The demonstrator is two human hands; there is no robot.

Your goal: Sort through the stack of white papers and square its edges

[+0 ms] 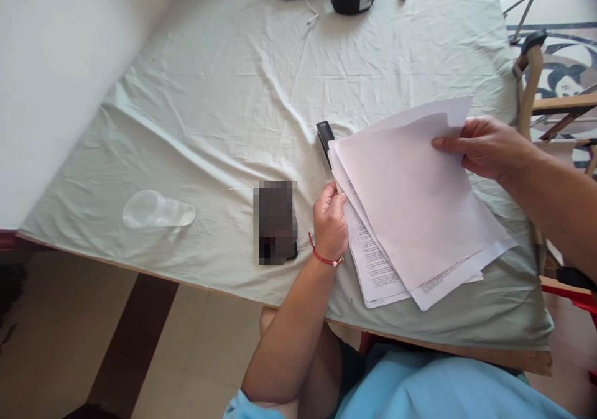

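We held sheets of paper (pixel 410 189) over the near right part of the cloth-covered table (pixel 209 96).
Our right hand (pixel 489 145) pinched their right edge near the upper corner, thumb on top; our left hand (pixel 330 220) gripped the left edge. They seemed light, floppy, apt to slide or crease, best held by opposite edges. A black object (pixel 324 136) jutted out by their corner, slightly in the way; a blurred dark object (pixel 275 220) and a clear cup (pixel 158 211) lay leftward.
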